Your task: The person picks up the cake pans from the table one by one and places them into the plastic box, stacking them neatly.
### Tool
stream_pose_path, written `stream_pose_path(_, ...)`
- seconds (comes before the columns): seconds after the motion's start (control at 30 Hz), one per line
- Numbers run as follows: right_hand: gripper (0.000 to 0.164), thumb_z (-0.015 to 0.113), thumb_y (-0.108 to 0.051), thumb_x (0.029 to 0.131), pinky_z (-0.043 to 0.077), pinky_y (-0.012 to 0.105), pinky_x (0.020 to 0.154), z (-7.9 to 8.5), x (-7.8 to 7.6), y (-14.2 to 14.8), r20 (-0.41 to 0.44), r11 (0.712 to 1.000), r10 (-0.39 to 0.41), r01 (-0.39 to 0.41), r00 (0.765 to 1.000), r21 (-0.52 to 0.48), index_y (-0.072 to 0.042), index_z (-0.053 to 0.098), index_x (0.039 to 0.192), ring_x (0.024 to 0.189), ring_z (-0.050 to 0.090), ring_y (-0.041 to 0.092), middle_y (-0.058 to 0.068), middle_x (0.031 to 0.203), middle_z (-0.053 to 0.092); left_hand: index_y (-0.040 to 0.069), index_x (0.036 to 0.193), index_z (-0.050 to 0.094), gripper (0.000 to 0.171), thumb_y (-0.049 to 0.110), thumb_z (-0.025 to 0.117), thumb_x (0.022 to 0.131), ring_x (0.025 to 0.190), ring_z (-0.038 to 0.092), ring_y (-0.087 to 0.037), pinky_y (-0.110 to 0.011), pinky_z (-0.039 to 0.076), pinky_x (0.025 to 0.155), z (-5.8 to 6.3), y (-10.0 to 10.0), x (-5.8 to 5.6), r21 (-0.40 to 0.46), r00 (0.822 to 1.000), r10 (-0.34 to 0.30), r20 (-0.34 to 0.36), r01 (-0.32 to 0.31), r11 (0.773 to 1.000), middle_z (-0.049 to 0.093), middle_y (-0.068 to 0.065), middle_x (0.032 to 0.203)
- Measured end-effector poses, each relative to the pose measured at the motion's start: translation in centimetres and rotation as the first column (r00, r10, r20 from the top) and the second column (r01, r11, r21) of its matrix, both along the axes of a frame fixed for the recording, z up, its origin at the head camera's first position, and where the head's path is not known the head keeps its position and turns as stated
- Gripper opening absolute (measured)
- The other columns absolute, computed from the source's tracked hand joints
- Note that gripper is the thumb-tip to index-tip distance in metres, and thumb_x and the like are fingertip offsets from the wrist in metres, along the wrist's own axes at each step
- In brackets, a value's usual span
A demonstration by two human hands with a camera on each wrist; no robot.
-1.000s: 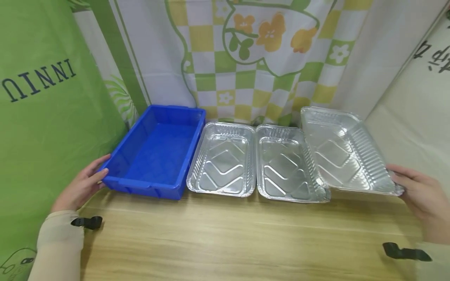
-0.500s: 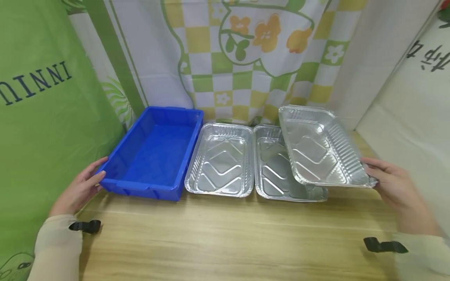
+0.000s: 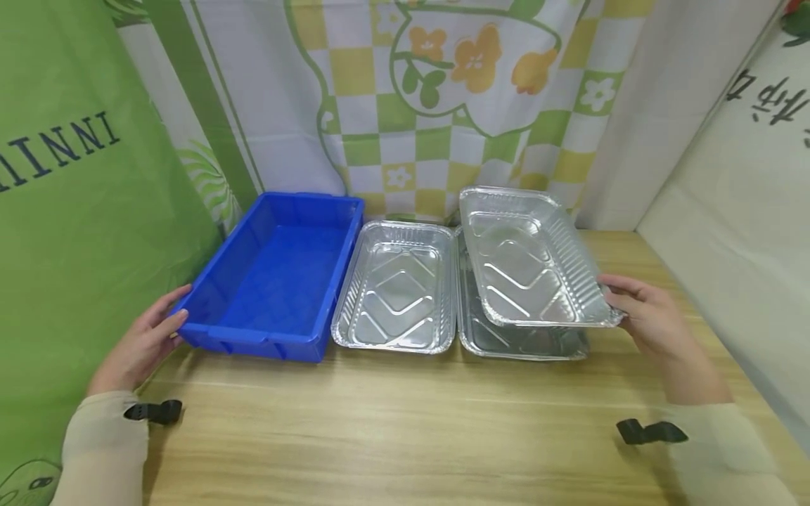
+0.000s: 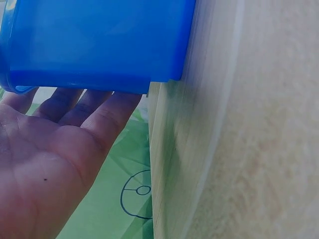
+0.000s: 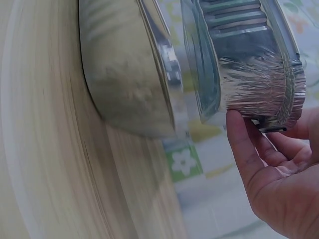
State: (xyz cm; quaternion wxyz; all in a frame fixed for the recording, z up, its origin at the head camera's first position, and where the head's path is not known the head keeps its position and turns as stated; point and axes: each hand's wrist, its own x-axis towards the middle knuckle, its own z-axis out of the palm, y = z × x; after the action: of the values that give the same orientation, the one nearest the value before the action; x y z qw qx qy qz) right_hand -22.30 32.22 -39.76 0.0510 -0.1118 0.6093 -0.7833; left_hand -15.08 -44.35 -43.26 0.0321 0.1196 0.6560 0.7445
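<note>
My left hand point(image 3: 139, 344) rests against the near left corner of a blue plastic bin point(image 3: 253, 341). In the left wrist view its fingers point(image 4: 107, 114) look fairly straight along the bin's side. My right hand point(image 3: 652, 320) pinches the near right corner of a foil tray point(image 3: 528, 263), thumb inside and fingers point(image 5: 244, 142) beneath. This tray hangs tilted, partly covering a second foil tray point(image 3: 525, 344) on the table. In the right wrist view a gap shows between the two. A third foil tray point(image 3: 399, 288) sits between the bin and the covered tray.
Everything stands on a light wooden table point(image 3: 392, 429). A patterned curtain point(image 3: 436, 140) hangs right behind the row. Green cloth point(image 3: 69, 232) borders the left side, and a pale cloth point(image 3: 734, 211) borders the right.
My right hand has carried the held foil tray leftward, from the right side to above the covered tray. My left hand stays at the blue bin's corner.
</note>
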Motion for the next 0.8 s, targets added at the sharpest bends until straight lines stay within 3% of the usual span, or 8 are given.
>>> stream_pose_path(0.23, 0.024, 0.058, 0.004, 0.096, 0.057, 0.023, 0.071, 0.2, -0.4, -3.2, 0.000, 0.996, -0.002, 0.002, 1.000, 0.087, -0.006, 0.065, 0.116, 0.083, 0.066, 0.014, 0.005, 0.105, 0.065, 0.011, 0.154, 0.029, 0.051, -0.002, 0.033, 0.105, 0.112, 0.061, -0.011, -0.022, 0.053, 0.090, -0.1, 0.0, 0.3, 0.056, 1.000, -0.009, -0.022, 0.010, 0.998, 0.055, 0.002, 0.132)
stream_pose_path(0.47, 0.030, 0.058, 0.003, 0.096, 0.056, 0.021, 0.072, 0.2, -0.7, -5.8, 0.001, 0.988, -0.015, 0.014, 1.000, 0.153, 0.005, 0.055, 0.126, 0.086, 0.064, 0.013, 0.005, 0.108, 0.063, 0.010, 0.154, 0.028, 0.051, -0.002, 0.034, 0.105, 0.113, 0.060, -0.010, -0.022, 0.052, 0.091, 0.0, 0.2, 0.4, 0.047, 1.000, 0.001, -0.029, 0.000, 0.999, 0.055, 0.001, 0.132)
stream_pose_path(0.63, 0.028, 0.058, 0.003, 0.096, 0.056, 0.021, 0.070, 0.2, -1.0, -7.1, -0.002, 0.987, -0.011, 0.012, 1.000, 0.163, 0.002, 0.058, 0.124, 0.084, 0.063, 0.012, 0.004, 0.108, 0.062, 0.010, 0.154, 0.028, 0.051, -0.002, 0.034, 0.105, 0.112, 0.060, -0.011, -0.022, 0.052, 0.091, 0.0, 0.3, 0.1, 0.049, 1.000, 0.004, -0.025, -0.003, 0.999, 0.054, 0.000, 0.132)
stream_pose_path(0.8, 0.035, 0.059, -0.002, 0.097, 0.052, 0.017, 0.066, 0.3, -1.2, -8.2, -0.007, 0.963, -0.032, 0.033, 0.999, 0.266, 0.004, 0.054, 0.131, 0.082, 0.059, 0.008, 0.002, 0.110, 0.061, 0.009, 0.155, 0.027, 0.051, -0.002, 0.034, 0.105, 0.113, 0.060, -0.011, -0.022, 0.052, 0.091, -0.1, 0.3, 0.0, 0.040, 0.999, 0.005, -0.042, -0.003, 0.999, 0.054, 0.000, 0.133)
